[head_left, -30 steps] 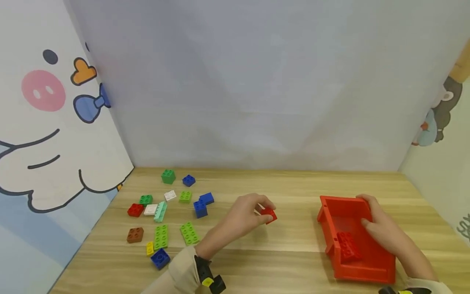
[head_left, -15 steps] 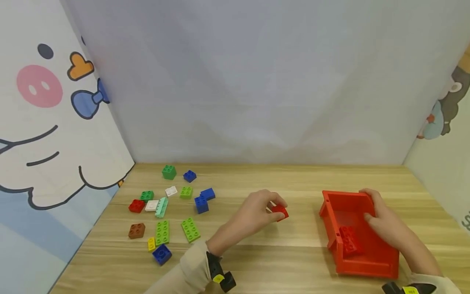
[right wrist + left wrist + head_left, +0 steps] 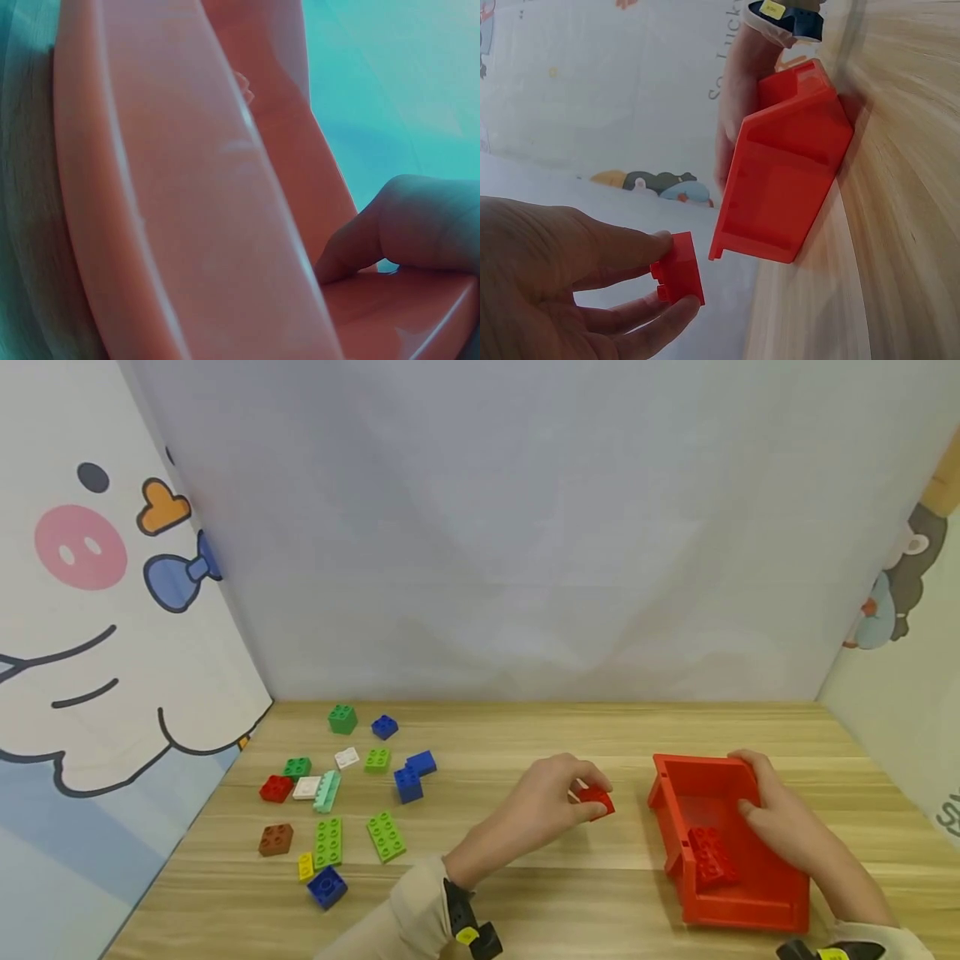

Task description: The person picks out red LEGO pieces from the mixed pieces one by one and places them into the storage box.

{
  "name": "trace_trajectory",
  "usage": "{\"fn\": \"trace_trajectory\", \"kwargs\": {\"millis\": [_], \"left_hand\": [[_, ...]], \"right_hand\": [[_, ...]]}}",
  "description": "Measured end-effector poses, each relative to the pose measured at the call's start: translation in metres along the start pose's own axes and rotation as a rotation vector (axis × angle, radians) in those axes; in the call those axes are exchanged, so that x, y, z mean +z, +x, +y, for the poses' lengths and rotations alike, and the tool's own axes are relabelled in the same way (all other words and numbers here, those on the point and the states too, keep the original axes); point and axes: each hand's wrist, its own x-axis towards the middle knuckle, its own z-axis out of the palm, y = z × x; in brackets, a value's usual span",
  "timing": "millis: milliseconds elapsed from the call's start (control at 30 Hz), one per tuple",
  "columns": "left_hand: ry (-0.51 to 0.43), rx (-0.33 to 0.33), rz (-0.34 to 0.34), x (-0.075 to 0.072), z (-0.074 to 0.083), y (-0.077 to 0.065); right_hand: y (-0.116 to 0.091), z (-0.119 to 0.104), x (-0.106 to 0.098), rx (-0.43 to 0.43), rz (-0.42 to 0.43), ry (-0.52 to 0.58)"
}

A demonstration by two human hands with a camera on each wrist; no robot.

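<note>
Between thumb and fingers, my left hand pinches a red toy brick above the table, just left of the red bin. In the left wrist view the brick is tilted, its studs facing the palm, and it is apart from the bin. My right hand grips the bin's right side wall, thumb inside. Red bricks lie in the bin along its left wall. The right wrist view shows my right thumb over the bin wall, with the other fingers hidden.
Loose toy bricks lie spread on the left of the wooden table, among them a lime green brick, a blue brick and a brown brick. A pale curtain hangs behind the table.
My left hand has moved right with the red brick, closer to the bin. The right hand keeps its grip on the bin, which stays in place. The head view shifts slightly.
</note>
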Motion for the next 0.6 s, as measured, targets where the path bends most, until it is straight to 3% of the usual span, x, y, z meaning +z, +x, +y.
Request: {"fn": "trace_trajectory", "kwargs": {"millis": [600], "left_hand": [[0.078, 0.04, -0.013, 0.016, 0.016, 0.012]], "right_hand": [[0.0, -0.003, -0.002, -0.009, 0.017, 0.003]]}}
